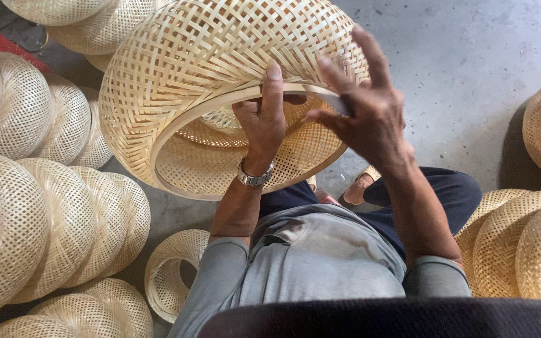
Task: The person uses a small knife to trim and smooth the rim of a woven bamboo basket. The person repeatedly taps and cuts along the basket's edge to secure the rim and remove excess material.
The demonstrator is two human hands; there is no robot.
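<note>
Working the rim hoop of a woven bamboo basket [220, 81], held up over the lap.

The basket is tilted with its open mouth toward the person, above the knees and the grey concrete floor [471, 69]. The left hand [261, 122] is closed on the basket's rim hoop [214, 103], thumb lying up along the outside and fingers curled inside the mouth. The right hand [370, 112] sits at the rim just right of the left, thumb and forefinger pinching what looks like a thin strip or blade, the other fingers spread; what it is cannot be told for sure. To do this well, I judge the left should keep the hoop braced steady while the right works close beside it. Stacks of finished baskets [51, 219] lie left of the held basket, more [521, 244] to its right.
</note>
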